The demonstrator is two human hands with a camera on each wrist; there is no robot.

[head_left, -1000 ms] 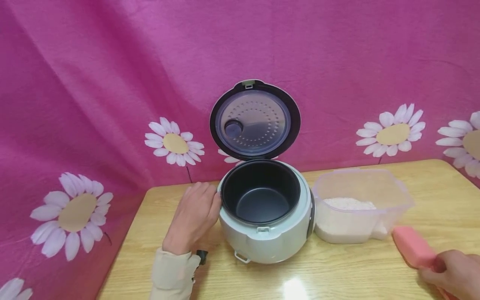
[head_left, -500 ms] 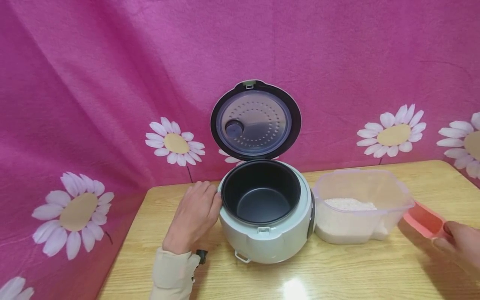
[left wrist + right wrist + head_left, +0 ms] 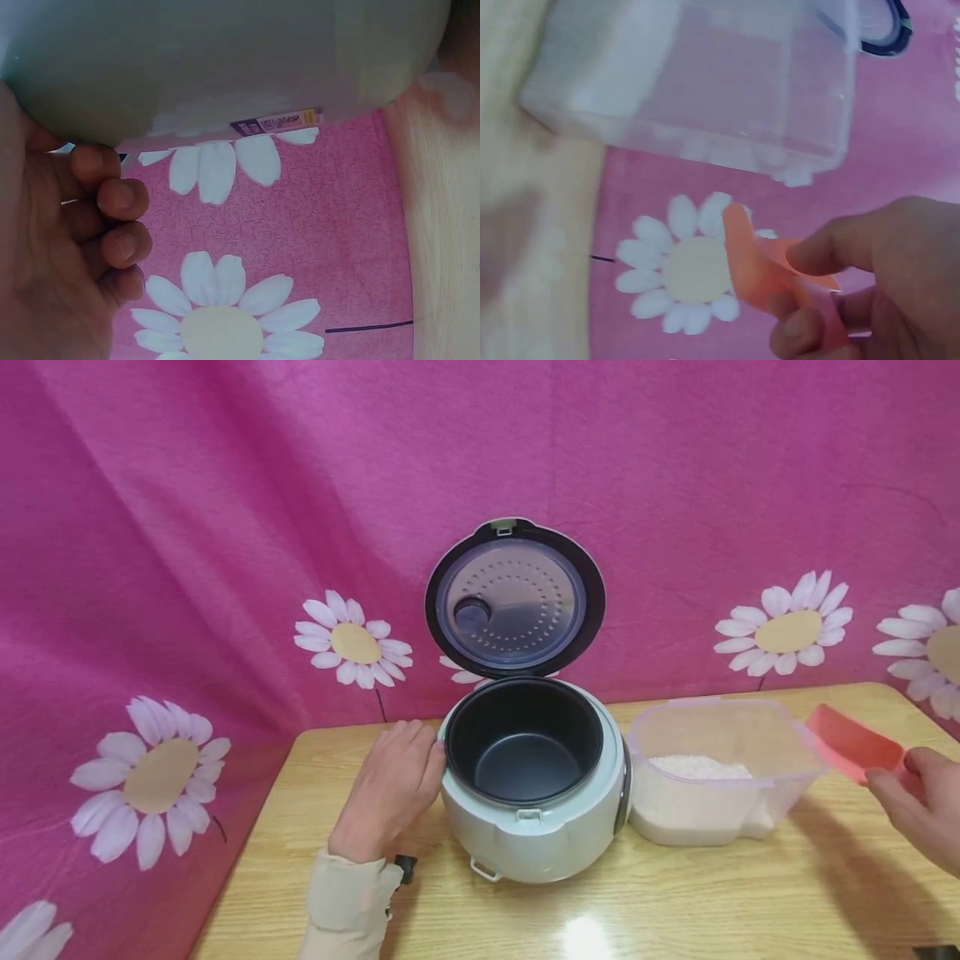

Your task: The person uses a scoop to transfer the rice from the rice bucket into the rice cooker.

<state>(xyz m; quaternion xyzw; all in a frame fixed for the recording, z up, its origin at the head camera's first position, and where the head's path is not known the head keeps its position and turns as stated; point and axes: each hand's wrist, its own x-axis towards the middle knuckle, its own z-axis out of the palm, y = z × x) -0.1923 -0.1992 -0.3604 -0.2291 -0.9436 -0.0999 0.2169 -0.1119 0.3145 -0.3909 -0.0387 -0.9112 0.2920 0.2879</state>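
Observation:
A pale green rice cooker (image 3: 536, 847) stands with its lid (image 3: 517, 602) raised and a bare dark inner pot (image 3: 525, 760) inside. My left hand (image 3: 393, 785) grips the cooker's left side near the rim; in the left wrist view, its fingers (image 3: 124, 199) curl under the cooker's edge. To the right stands a clear plastic container (image 3: 780, 793), part filled with white rice (image 3: 697, 768). My right hand (image 3: 926, 802) holds a pink scoop (image 3: 855, 743) by its handle, raised beside the container's right end. The scoop's hollow faces up and looks empty.
Everything stands on a light wooden table (image 3: 487, 927). A pink cloth (image 3: 225, 527) with large daisies hangs close behind and along the left. The open lid rises in front of the cloth. The container sits right against the cooker's right side.
My right hand has lifted the scoop from low on the table, up and away to beside the container's rim, turning its hollow upward. The left hand stays on the cooker.

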